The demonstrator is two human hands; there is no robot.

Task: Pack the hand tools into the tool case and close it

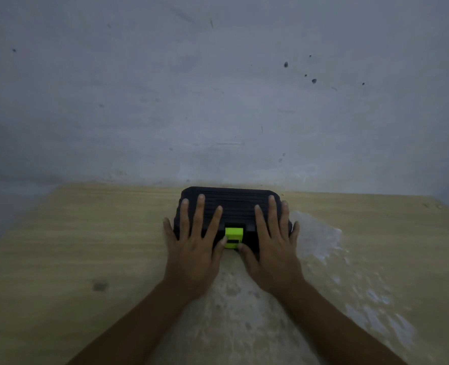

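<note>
A black ribbed tool case (pixel 233 204) lies flat on the wooden table with its lid down. A bright green latch (pixel 233 237) sits at the middle of its near edge. My left hand (pixel 195 243) rests palm-down on the left half of the lid, fingers spread, thumb touching the latch's left side. My right hand (pixel 272 243) lies the same way on the right half, its thumb just below the latch's right corner. No loose hand tools are visible.
The light wooden table (pixel 60 259) has a worn, whitish patch (pixel 318 238) right of the case and toward me. A grey, marked wall (pixel 218 88) stands right behind the case. The table's left edge falls away at the far left.
</note>
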